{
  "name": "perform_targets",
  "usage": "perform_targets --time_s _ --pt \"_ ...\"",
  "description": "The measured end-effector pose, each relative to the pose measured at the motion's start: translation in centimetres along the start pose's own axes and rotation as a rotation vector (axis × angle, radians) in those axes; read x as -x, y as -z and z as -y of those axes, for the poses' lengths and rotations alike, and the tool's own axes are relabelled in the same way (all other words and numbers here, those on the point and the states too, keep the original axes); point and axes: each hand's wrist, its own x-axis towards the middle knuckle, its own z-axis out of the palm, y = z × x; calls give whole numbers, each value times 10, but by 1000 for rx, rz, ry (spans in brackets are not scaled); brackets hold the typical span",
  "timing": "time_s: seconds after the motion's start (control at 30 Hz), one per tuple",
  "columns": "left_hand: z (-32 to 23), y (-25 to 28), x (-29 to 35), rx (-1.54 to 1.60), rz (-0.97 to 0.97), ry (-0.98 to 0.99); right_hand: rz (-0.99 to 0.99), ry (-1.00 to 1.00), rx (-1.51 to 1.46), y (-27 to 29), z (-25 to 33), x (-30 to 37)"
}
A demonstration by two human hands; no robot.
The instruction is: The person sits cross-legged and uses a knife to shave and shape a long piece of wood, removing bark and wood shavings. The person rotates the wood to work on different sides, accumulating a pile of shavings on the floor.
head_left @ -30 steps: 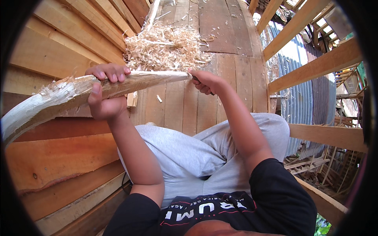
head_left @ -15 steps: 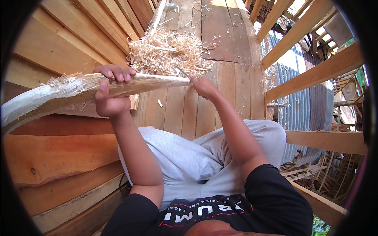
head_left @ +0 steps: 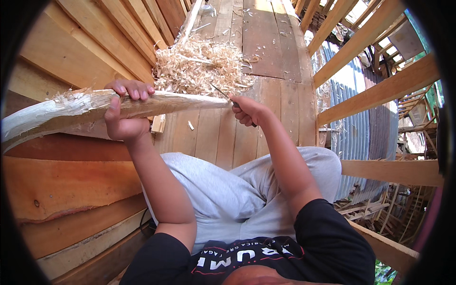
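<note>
My left hand (head_left: 124, 111) grips a long pale wooden stick (head_left: 71, 108) with a rough, splintered surface; the stick runs from the left edge of the view to a tapered tip near the middle. My right hand (head_left: 247, 110) is closed around the handle of a thin-bladed knife (head_left: 221, 92). The blade points up and left and meets the stick's tapered tip. Just beyond both hands lies a heap of pale wood shavings (head_left: 197, 66) on the plank floor.
I sit on a wooden plank floor (head_left: 266, 52), legs in grey trousers (head_left: 228, 190) stretched forward. A wall of stacked boards (head_left: 61, 190) rises on my left. A timber railing (head_left: 380, 90) runs along the right, with corrugated metal sheets (head_left: 356, 123) below it.
The stick has risen a little at its left end. My right hand pulled back from the stick's tip and the knife blade now shows above it.
</note>
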Motion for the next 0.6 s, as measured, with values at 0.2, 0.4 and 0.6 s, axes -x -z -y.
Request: perform_targets --time_s 0.2,0.4,0.6 --pt "0 -4 3 -34 1 16 -389 173 506 -26 -1 2" --pt "1 -12 3 -21 -16 24 -338 130 318 -16 -7 -13" --pt "-8 -15 5 -43 -38 27 -531 261 278 -27 -13 -24"
